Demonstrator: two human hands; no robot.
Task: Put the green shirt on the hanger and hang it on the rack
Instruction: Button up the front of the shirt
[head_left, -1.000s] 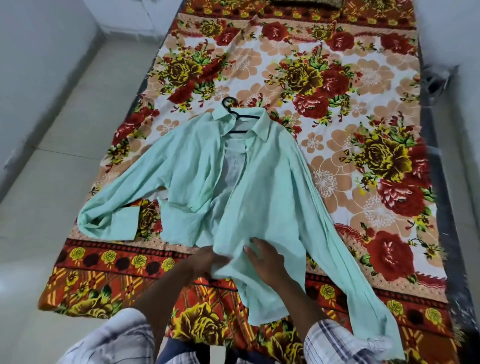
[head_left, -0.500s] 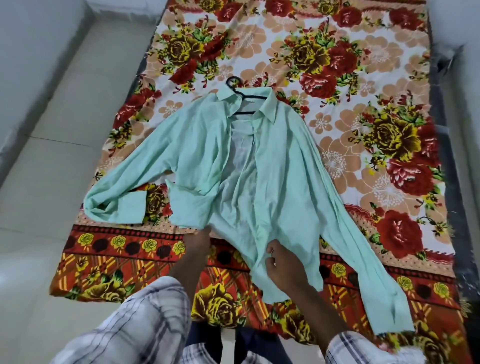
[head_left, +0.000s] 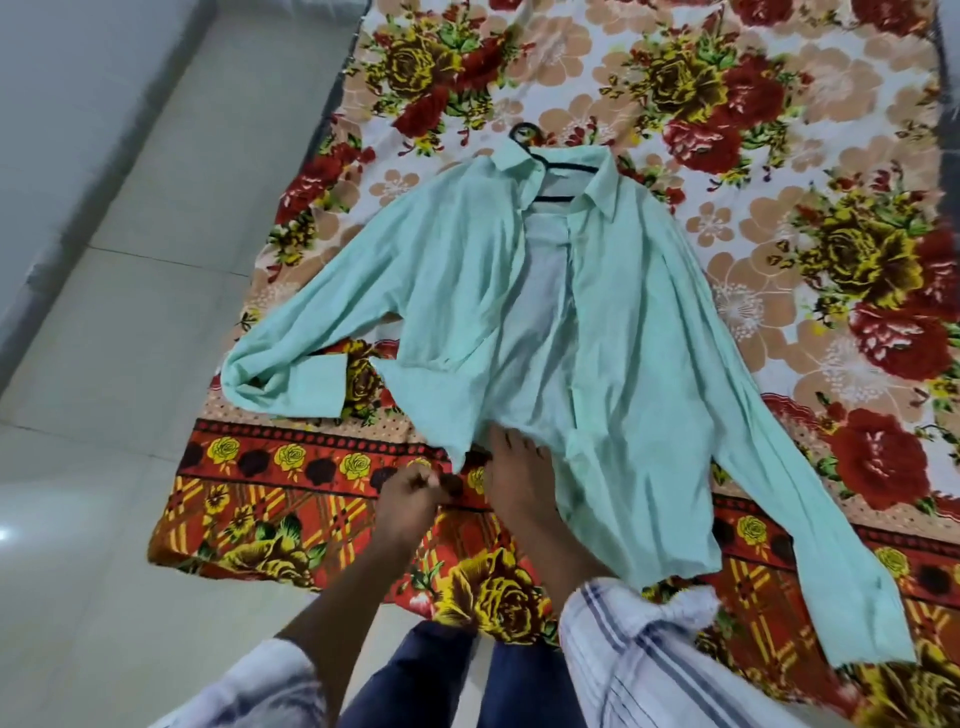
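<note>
- Shirt (head_left: 613, 332), pale green, lies face up and unbuttoned on the bed (head_left: 779, 130), collar toward the far end, hem toward the person.
- Hanger (head_left: 563, 169), black, sits inside the collar; its hook pokes out past the collar onto the bedsheet, its bars show in the open neck.
- Front panels are parted, so the paler inner back of the shirt shows down the middle.
- One sleeve, on the left of the view, is bent back on itself, cuff lying flat on the sheet beside the body of the shirt.
- The other sleeve runs long and straight toward the near right corner of the bed, cuff near the bed's edge.
- Left hand (head_left: 410, 493) is curled closed at the lower tip of the left-of-view front panel; whether it pinches the cloth or only touches it, I cannot tell.
- Right hand (head_left: 514, 470) lies flat, fingers spread and open, on the lower middle of the shirt, with its wrist partly under the edge of the other panel.
- Hands are near each other but not touching.
- Bedsheet carries red and yellow flowers, with an orange banded border at the near end.
- Pale tiled floor (head_left: 130, 338) runs along the left side of the bed.
- Checked sleeves and dark trousers show at the bottom of the view.
</note>
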